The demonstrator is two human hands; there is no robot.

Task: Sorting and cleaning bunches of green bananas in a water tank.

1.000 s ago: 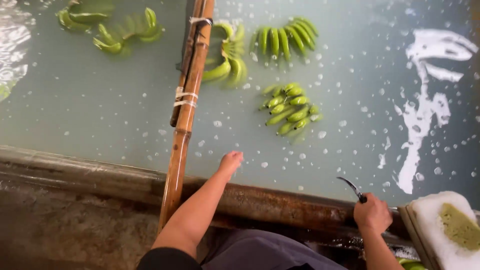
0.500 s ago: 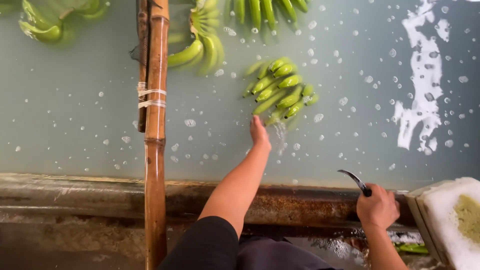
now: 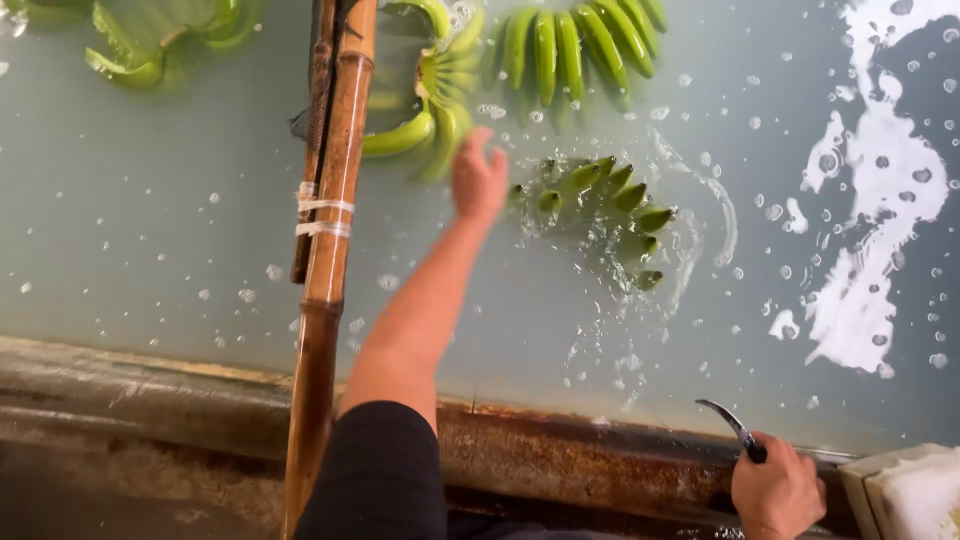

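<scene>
The left hand point(image 3: 478, 180) is stretched out over the water tank point(image 3: 150, 250) near the centre top of the frame, fingers spread apart and holding nothing; it hovers just beside a small cluster of green bananas point(image 3: 610, 205) that floats half sunk, right of centre, with ripples around it. The right hand point(image 3: 775, 492), at the lower right, is clamped round the handle of a curved knife point(image 3: 728, 425), blade pointing up and left over the rusty tank rim point(image 3: 560, 460). More banana clusters point(image 3: 570, 45) float along the top edge; a bamboo pole point(image 3: 335, 230) bound with white ties runs from the top down to the lower left; a white foam block point(image 3: 915, 495) sits in the lower right corner. The cluster looks wet and slippery, fairly light while afloat, firm yet easily bruised; judging by its shape, the crown where the fruits join, at its left end nearest the hand, is the safest place to grip.
</scene>
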